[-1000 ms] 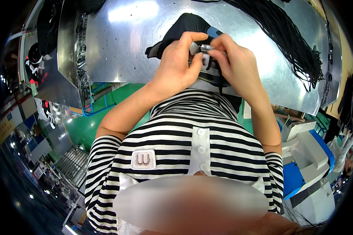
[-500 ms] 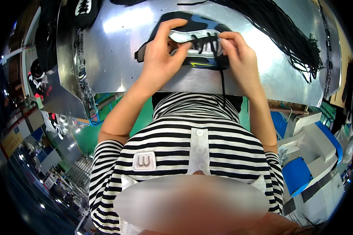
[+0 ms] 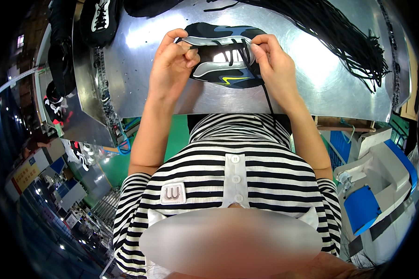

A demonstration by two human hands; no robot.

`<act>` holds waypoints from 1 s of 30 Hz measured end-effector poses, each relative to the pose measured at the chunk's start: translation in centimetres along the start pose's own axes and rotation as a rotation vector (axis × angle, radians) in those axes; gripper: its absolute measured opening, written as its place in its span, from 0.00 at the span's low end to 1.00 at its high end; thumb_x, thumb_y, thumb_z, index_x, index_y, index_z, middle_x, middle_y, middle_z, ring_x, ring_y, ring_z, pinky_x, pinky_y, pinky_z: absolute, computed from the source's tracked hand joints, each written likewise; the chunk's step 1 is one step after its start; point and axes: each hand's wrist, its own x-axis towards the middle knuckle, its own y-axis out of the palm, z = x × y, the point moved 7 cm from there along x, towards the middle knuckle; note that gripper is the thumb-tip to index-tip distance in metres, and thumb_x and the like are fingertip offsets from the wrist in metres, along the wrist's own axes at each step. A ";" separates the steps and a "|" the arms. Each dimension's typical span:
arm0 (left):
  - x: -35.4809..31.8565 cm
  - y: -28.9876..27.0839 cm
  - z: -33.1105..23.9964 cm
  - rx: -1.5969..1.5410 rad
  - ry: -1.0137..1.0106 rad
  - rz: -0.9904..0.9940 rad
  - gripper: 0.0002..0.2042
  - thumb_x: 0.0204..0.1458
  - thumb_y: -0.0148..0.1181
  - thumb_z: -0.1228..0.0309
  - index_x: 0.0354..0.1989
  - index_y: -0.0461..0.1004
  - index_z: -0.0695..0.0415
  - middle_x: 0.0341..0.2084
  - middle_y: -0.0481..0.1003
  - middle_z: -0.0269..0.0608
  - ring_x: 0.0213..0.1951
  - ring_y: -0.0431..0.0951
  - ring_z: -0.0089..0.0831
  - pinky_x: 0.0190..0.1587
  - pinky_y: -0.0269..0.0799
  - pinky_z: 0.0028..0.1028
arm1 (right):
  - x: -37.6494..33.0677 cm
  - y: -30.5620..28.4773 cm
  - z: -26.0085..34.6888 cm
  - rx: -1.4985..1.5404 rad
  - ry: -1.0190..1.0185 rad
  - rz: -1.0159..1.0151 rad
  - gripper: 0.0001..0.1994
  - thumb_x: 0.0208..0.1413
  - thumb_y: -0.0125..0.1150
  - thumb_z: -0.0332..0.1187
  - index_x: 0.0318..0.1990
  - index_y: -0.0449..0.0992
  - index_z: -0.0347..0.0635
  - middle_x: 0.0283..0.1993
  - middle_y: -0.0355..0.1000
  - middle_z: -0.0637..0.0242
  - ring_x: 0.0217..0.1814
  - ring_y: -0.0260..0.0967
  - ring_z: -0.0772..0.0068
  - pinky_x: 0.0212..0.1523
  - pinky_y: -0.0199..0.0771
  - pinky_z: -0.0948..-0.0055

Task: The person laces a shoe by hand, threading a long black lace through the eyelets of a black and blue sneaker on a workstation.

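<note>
Sneaker, one, black with blue-grey panels, silver eyelet trim and a yellow line on the near side; lying on the bench, between the two hands, opening toward the left, toe toward the right. Shoelace, black, threaded across the eyelets toward the toe end; one length hanging over the near bench edge. Left hand: at the opening of the sneaker, fingers drawn together at its edge; whether they pinch a strand is too small to tell. Right hand: at the toe end of the lacing, thumb and fingers grasping the sneaker there. Bundle of loose black laces: upper right of the bench, well apart from the sneaker. Black shoe with white throat and black lacing: upper left. Striped top, black and white, buttoned: worn by the person. Floor: green.
</note>
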 end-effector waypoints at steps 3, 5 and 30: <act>-1.6 2.3 -1.0 0.760 0.103 -0.014 0.16 0.57 0.54 0.76 0.55 0.67 0.60 0.33 0.72 0.35 0.33 0.68 0.26 0.39 0.67 0.27 | -0.1 -0.9 0.2 0.141 -0.037 -0.065 0.12 0.55 0.67 0.39 0.42 0.75 0.45 0.29 0.76 0.68 0.26 0.73 0.70 0.29 0.71 0.72; -4.1 4.9 -1.9 1.481 0.383 0.020 0.21 0.58 0.61 0.69 0.58 0.68 0.61 0.40 0.75 0.39 0.40 0.74 0.34 0.45 0.71 0.33 | -0.9 -2.3 0.7 0.129 0.041 -0.009 0.15 0.49 0.73 0.41 0.40 0.78 0.46 0.26 0.74 0.71 0.23 0.69 0.76 0.25 0.69 0.77; -0.7 7.3 -0.8 1.523 0.632 0.010 0.10 0.48 0.67 0.71 0.36 0.77 0.63 0.29 0.78 0.47 0.32 0.78 0.43 0.36 0.72 0.32 | -2.3 -2.3 2.6 0.183 -0.155 0.038 0.10 0.58 0.65 0.33 0.42 0.81 0.35 0.32 0.75 0.62 0.28 0.69 0.74 0.30 0.66 0.77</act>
